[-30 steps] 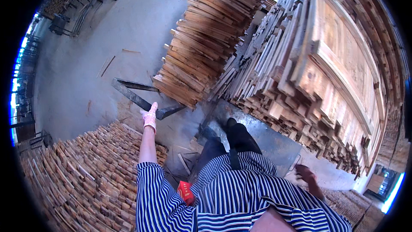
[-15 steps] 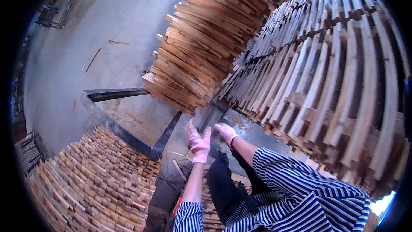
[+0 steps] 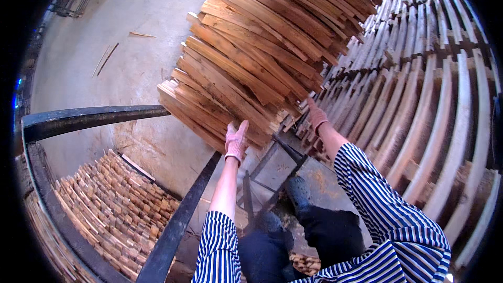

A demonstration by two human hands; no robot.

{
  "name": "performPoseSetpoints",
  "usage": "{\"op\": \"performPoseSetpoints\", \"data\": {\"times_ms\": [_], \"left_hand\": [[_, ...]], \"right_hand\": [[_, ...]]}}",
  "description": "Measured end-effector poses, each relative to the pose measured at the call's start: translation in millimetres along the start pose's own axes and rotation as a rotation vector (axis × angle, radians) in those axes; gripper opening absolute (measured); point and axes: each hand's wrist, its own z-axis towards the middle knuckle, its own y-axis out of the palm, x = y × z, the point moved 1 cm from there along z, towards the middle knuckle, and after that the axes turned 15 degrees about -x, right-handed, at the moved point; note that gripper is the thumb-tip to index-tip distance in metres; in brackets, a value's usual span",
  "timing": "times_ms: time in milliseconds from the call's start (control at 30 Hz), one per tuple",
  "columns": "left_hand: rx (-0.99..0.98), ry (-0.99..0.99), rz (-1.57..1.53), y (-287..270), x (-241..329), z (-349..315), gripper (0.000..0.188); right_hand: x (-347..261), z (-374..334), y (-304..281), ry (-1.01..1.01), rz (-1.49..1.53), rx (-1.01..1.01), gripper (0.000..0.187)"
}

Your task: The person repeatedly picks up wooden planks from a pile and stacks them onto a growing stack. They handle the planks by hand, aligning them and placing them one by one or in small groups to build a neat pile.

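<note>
At near edge of plank pile (image 3: 251, 57), left hand (image 3: 237, 142) spread wide; right hand (image 3: 316, 117) by right side, grip unclear; black frame (image 3: 181, 220) left.

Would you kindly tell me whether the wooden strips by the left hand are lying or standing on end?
Lying down: the wooden strips show their long sides, piled over one another beyond the left hand.

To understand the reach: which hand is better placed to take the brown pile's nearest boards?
Left hand, probably: it overlaps the nearest boards in view; the right hand is farther along the pile.
</note>
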Motion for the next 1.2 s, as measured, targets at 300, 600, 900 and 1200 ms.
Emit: {"op": "performPoseSetpoints", "data": {"times_ms": [300,600,900,1200], "left_hand": [[0.190,-0.144,-0.172,39.9,29.4,109.9,0.107],[0.237,-0.209,-0.078,-7.3,-10.6,97.8,0.088],[0.167,0.212,-0.245,3.8,13.5,86.5,0.088],[0.129,0.254,-0.364,0.7,25.2,84.0,0.091]], "right_hand": [[11.1,71.9,-28.7,-0.552,-0.375,0.120,0.097],[-0.3,62.8,48.4,-0.172,-0.323,-0.172,0.072],[-20.0,52.1,31.2,-0.195,-0.673,-0.079,0.060],[-39.1,25.3,37.8,-0.120,-0.164,0.169,0.082]]}}
